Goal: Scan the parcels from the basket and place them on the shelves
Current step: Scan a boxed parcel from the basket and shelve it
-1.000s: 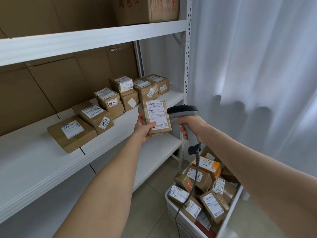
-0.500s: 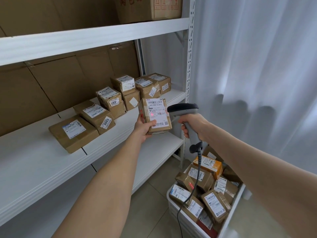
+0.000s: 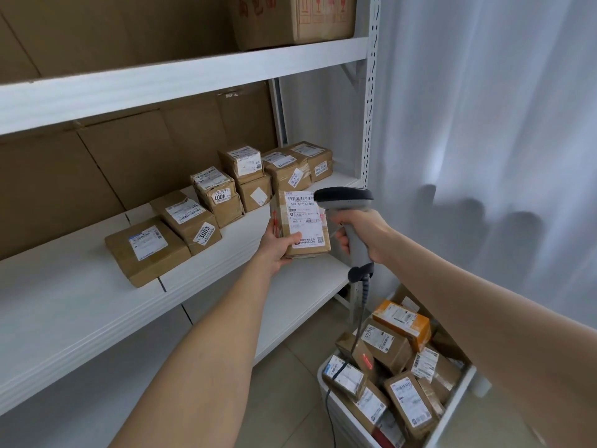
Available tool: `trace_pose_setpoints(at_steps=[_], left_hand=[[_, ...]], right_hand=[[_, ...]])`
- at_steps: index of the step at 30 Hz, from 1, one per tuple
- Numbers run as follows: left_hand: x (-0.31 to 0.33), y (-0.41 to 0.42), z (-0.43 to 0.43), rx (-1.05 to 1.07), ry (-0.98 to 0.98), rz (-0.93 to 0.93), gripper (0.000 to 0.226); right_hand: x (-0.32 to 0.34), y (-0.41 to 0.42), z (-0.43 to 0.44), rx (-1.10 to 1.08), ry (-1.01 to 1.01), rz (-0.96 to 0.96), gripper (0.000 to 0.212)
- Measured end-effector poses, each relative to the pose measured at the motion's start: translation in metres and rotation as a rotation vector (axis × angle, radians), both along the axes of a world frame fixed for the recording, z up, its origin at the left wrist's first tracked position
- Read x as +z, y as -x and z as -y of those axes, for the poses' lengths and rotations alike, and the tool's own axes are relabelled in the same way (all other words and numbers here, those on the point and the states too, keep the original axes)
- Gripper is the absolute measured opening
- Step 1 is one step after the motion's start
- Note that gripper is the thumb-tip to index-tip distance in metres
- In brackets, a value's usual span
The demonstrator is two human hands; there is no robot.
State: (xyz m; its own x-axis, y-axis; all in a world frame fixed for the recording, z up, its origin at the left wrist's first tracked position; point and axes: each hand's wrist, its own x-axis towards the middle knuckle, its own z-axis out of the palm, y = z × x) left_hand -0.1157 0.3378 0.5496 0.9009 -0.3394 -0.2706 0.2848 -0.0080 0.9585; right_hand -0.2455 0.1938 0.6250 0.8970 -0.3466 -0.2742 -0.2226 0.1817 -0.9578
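Plainly the scanning step is in hand. At far left the middle shelf [image 3: 74, 305] lies bare, and a row of parcels runs back along it to the right: a flat one [image 3: 147, 250], then one marked 3003 [image 3: 189, 221], one marked 4001 [image 3: 218, 195], and a small cluster stacked at the far end.

Right of that row, out in front of the shelf's edge, the left hand [image 3: 279, 250] grips the parcel being scanned [image 3: 302, 224]. The thumb lies across the lower label and the fingers curl behind. The parcel is held upright with its label facing the camera.

Just beside it, the right hand [image 3: 365, 236] is wrapped round the handle of the scanner [image 3: 350, 215], whose head sits close to the label's top right corner. Whether the barcode has read I cannot tell.

The next move probably calls for carrying the parcel left and setting it down label up on the shelf. The most open room looks to be in front of and to the left of the flat parcel. The front strip beside the row is narrower, and the shelf lip is an edge to clear.

Further right, the shelf's upright post [image 3: 370, 124] stands close behind the scanner. The scanner's cord [image 3: 365, 292] hangs down toward the basket [image 3: 455, 404], which holds many parcels not yet scanned.
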Motion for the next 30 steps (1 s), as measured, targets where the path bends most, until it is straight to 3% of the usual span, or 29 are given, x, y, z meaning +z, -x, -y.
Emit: trace_pose_setpoints(at_steps=[4, 21, 30], left_hand=[[0.0, 0.002, 0.011, -0.013, -0.019, 0.003, 0.071], [0.02, 0.008, 0.046, 0.058, -0.028, 0.035, 0.077], [0.053, -0.01, 0.063, 0.139, -0.073, 0.016, 0.068]], right_hand=[[0.004, -0.006, 0.01, 0.005, -0.012, 0.003, 0.013], [0.017, -0.014, 0.061, 0.079, -0.036, -0.025, 0.005], [0.014, -0.055, 0.082, -0.03, -0.131, 0.095, 0.031]])
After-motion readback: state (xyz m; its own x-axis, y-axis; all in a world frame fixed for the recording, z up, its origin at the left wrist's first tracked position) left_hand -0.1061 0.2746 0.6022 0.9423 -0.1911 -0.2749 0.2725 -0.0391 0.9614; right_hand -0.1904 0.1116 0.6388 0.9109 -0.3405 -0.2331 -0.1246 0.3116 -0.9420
